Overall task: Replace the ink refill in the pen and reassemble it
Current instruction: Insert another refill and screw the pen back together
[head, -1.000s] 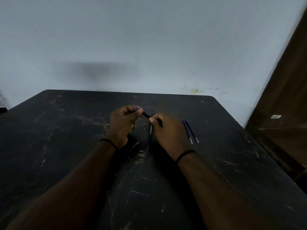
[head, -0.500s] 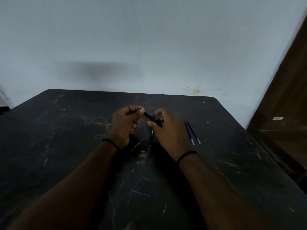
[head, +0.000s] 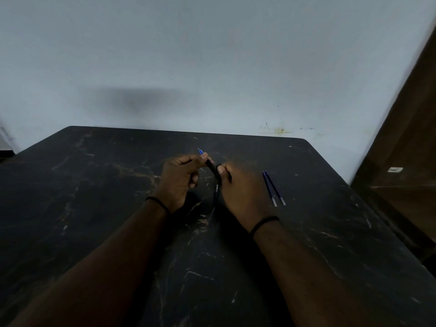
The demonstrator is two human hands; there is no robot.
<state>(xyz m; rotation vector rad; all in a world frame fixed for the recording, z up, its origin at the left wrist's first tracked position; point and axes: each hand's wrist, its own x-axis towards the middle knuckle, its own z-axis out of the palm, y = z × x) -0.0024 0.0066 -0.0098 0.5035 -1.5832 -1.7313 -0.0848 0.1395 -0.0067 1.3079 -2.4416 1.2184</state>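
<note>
— Across the dark marbled counter (head: 94, 208), what takes up the room?

— Mostly bare top. Both forearms reach in from the near edge, meeting mid-counter, well clear of the far edge along the wall.

— And the hands?

— The left hand (head: 179, 180) has its grip clamped on the pen's (head: 211, 166) tip end, blue point sticking out far-left. The right hand (head: 240, 192) pinches the black barrel just beside it, the barrel's long axis running down toward the near side, between the hands.

— Refills?

— Two spare blue refills (head: 273, 188) lie side by side, right of the right hand, near it, so that hand is closer.

— Next move?

— Probably twisting the halves along that axis; open counter all around.
</note>
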